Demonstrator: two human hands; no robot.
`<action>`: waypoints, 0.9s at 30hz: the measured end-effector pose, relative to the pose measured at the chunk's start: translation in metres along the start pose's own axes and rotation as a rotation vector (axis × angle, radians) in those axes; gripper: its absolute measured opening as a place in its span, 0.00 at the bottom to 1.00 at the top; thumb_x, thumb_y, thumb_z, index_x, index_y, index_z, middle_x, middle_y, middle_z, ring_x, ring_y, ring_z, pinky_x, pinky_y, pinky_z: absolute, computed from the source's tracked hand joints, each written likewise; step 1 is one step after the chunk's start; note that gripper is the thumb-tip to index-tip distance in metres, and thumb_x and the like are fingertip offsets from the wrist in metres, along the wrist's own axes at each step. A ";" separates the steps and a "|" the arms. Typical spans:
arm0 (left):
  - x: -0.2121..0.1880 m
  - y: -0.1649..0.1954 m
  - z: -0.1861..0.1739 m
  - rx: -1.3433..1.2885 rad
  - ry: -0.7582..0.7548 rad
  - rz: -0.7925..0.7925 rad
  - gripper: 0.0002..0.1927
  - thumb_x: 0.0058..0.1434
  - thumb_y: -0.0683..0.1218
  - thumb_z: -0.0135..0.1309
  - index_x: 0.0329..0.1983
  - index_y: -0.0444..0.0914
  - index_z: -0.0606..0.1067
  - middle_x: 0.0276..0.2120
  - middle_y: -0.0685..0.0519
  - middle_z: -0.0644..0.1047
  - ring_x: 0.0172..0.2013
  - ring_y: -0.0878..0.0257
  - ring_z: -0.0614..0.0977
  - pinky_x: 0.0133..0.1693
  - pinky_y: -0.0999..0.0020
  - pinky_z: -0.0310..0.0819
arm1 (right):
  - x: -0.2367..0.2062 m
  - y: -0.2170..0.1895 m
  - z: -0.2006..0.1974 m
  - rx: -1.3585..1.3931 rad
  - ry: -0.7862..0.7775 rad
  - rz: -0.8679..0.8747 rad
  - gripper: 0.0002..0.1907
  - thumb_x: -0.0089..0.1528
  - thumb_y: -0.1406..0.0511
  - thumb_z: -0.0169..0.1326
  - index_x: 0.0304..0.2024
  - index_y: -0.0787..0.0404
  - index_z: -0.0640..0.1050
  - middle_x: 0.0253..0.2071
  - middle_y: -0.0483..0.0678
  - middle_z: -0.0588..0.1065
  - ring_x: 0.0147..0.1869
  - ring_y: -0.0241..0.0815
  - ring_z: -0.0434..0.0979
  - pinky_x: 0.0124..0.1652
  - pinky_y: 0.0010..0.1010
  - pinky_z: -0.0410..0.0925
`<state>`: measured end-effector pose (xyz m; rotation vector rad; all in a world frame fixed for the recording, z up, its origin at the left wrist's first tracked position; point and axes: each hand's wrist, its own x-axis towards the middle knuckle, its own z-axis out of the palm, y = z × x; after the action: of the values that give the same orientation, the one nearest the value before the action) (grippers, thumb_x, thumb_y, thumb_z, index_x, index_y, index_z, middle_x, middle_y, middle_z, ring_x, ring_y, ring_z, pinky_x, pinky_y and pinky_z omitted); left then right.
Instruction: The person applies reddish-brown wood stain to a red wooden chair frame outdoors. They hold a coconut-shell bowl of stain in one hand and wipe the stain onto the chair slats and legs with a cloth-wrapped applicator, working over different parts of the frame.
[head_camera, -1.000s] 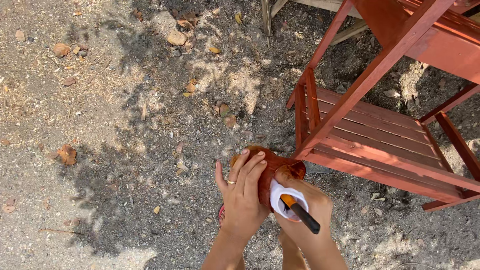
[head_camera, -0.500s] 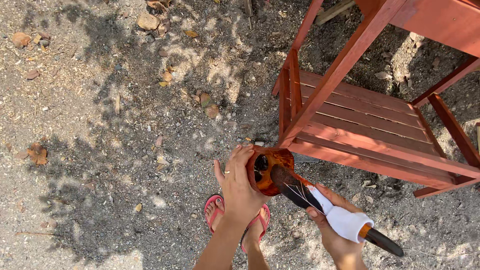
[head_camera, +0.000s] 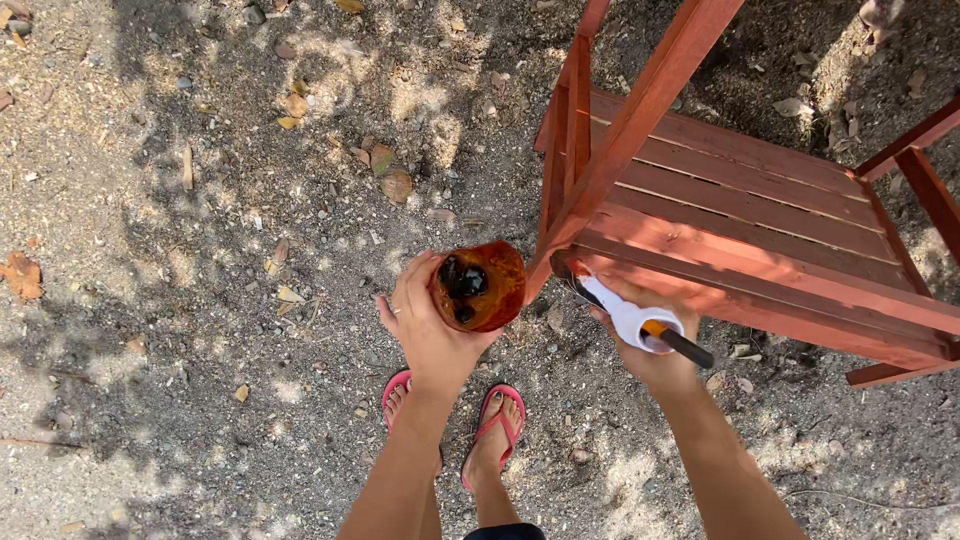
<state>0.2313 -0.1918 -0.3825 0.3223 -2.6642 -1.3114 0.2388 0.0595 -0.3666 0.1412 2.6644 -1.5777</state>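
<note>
Brush (head_camera: 640, 325) has left the stain jar (head_camera: 478, 286); my right hand (head_camera: 655, 350), fingers wrapped around it, now paints the red shelf (head_camera: 760, 230). Left hand (head_camera: 432, 325) grip clasps the jar.

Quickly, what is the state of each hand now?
Left hand: closed around a stain-covered jar.
Right hand: closed on a paintbrush touching the red wooden rack.

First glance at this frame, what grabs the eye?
The red slatted wooden frame fills the upper right, bright against the grey gravel ground. At centre, the left hand holds an open cup smeared with the same red-brown colour, and the right hand puts a white-wrapped brush against the frame's front edge. Below, two feet in pink sandals.
</note>
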 end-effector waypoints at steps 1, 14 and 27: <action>-0.003 0.000 -0.002 -0.010 0.016 -0.009 0.57 0.32 0.59 0.80 0.65 0.45 0.63 0.64 0.52 0.70 0.66 0.51 0.70 0.66 0.27 0.37 | 0.009 0.005 0.000 0.007 -0.055 -0.091 0.21 0.57 0.74 0.65 0.54 0.67 0.81 0.49 0.53 0.83 0.51 0.37 0.83 0.51 0.29 0.75; -0.029 0.011 -0.023 -0.037 0.023 0.011 0.59 0.32 0.57 0.80 0.67 0.45 0.61 0.63 0.51 0.70 0.66 0.52 0.70 0.69 0.34 0.35 | 0.042 0.031 0.007 0.012 -0.229 -0.364 0.24 0.53 0.79 0.63 0.54 0.67 0.80 0.55 0.54 0.80 0.60 0.46 0.81 0.57 0.33 0.74; -0.030 0.032 -0.026 -0.042 0.065 0.049 0.59 0.35 0.59 0.80 0.67 0.43 0.60 0.63 0.50 0.69 0.65 0.52 0.70 0.69 0.43 0.43 | 0.069 0.001 -0.001 -0.062 -0.151 -0.226 0.20 0.57 0.75 0.66 0.53 0.63 0.83 0.39 0.48 0.84 0.33 0.32 0.75 0.34 0.24 0.69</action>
<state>0.2628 -0.1854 -0.3427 0.2877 -2.5704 -1.3178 0.1704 0.0647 -0.3727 -0.2799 2.6835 -1.4901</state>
